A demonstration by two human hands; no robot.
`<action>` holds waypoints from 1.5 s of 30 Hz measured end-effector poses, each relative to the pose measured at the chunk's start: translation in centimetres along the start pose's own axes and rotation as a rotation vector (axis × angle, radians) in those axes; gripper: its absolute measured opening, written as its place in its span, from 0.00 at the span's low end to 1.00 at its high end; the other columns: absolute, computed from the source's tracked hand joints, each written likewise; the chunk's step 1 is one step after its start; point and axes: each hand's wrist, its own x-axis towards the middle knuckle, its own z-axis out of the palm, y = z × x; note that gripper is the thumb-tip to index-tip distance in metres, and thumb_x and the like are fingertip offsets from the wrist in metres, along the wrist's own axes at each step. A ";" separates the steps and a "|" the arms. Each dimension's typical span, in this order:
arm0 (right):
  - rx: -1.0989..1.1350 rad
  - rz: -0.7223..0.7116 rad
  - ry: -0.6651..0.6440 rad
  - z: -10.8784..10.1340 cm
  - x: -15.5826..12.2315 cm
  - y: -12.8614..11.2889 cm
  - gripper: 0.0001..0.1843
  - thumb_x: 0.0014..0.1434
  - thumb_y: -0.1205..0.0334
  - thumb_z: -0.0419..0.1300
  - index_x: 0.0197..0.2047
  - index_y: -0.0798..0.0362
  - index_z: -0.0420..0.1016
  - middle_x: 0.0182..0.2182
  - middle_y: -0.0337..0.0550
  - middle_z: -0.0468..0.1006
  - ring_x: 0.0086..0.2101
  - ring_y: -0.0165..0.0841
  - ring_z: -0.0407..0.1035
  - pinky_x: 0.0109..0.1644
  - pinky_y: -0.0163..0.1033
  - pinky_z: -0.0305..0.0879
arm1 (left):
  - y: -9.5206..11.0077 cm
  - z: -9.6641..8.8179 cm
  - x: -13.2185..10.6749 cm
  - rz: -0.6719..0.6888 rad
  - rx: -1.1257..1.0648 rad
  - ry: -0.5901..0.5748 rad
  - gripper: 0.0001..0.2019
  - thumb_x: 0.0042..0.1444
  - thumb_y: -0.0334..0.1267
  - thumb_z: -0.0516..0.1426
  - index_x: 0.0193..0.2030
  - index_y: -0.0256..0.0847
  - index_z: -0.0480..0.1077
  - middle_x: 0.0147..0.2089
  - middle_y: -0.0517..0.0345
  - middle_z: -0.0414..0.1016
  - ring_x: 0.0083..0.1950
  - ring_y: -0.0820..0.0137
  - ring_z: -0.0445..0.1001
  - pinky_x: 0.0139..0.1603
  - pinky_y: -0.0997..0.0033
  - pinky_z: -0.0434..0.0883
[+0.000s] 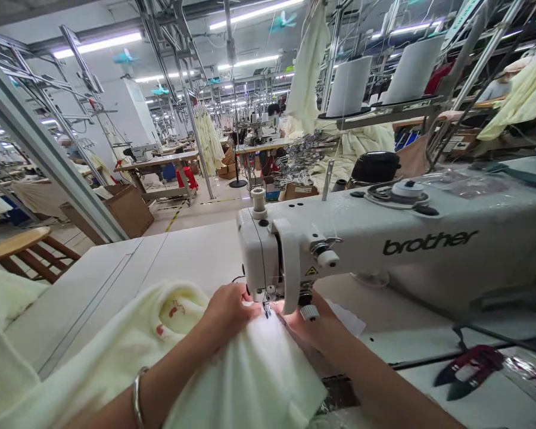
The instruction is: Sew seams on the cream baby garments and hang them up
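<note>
A white sewing machine [339, 226] stands in front of me, its lit needle and presser foot [267, 308] down at the pale yellow fabric [250, 369]. Just left of the foot, my left hand [227, 310] has its fingers closed on the fabric. On the other side, my right hand [306, 319] is at the fabric's edge, partly behind the machine head; its fingertips are mostly hidden. The cloth spreads over the table toward me and to the left, where a fold shows a reddish print.
Thread snips with dark red handles [471, 366] lie at the right. Large white thread cones [349, 86] stand on a rack behind the machine. A wooden stool [24, 241] and a cardboard box [127, 211] are on the left, beside a metal post [58, 149].
</note>
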 end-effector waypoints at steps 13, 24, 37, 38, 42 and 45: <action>-0.647 -0.742 0.426 3.6 -6.5 -0.9 0.19 0.49 0.83 0.48 0.40 0.61 0.72 0.35 0.50 0.74 0.33 0.38 0.68 0.34 0.41 0.69 | 0.7 -0.5 -0.6 -0.001 0.013 -0.001 0.05 0.44 0.36 0.56 0.27 0.38 0.71 0.27 0.60 0.72 0.31 0.70 0.65 0.29 0.74 0.56; -0.528 -0.667 0.210 0.0 -5.5 0.5 0.17 0.62 0.78 0.42 0.40 0.53 0.68 0.43 0.41 0.75 0.35 0.34 0.67 0.34 0.37 0.65 | 0.0 0.4 -1.0 -0.029 -0.008 0.057 0.05 0.47 0.38 0.56 0.30 0.39 0.70 0.29 0.58 0.73 0.33 0.67 0.69 0.29 0.74 0.56; -0.417 -0.667 0.670 7.0 -5.8 0.7 0.15 0.53 0.82 0.44 0.28 0.53 0.63 0.31 0.46 0.72 0.30 0.37 0.62 0.30 0.39 0.65 | -0.2 -0.2 0.1 0.122 -0.057 0.020 0.05 0.44 0.36 0.57 0.27 0.38 0.72 0.28 0.57 0.75 0.35 0.66 0.72 0.38 0.72 0.66; -0.423 -0.659 0.685 7.3 -5.8 0.9 0.15 0.54 0.82 0.44 0.28 0.53 0.63 0.31 0.46 0.72 0.30 0.37 0.62 0.30 0.39 0.65 | -0.3 -0.2 0.2 0.142 -0.060 0.017 0.05 0.44 0.36 0.57 0.27 0.38 0.72 0.29 0.56 0.75 0.36 0.65 0.72 0.39 0.72 0.67; -0.530 -0.628 0.641 7.6 -5.4 1.5 0.14 0.59 0.79 0.45 0.33 0.54 0.67 0.35 0.45 0.74 0.33 0.37 0.63 0.35 0.40 0.65 | -1.0 0.2 1.0 0.209 -0.077 0.010 0.05 0.43 0.36 0.58 0.27 0.39 0.73 0.29 0.55 0.76 0.38 0.64 0.73 0.42 0.70 0.69; -0.512 -0.641 0.780 7.8 -4.5 1.5 0.17 0.60 0.78 0.43 0.32 0.54 0.68 0.33 0.44 0.74 0.32 0.37 0.63 0.36 0.40 0.63 | -1.8 0.4 1.9 0.233 -0.097 0.018 0.04 0.41 0.35 0.59 0.27 0.39 0.73 0.30 0.56 0.77 0.39 0.63 0.73 0.43 0.70 0.69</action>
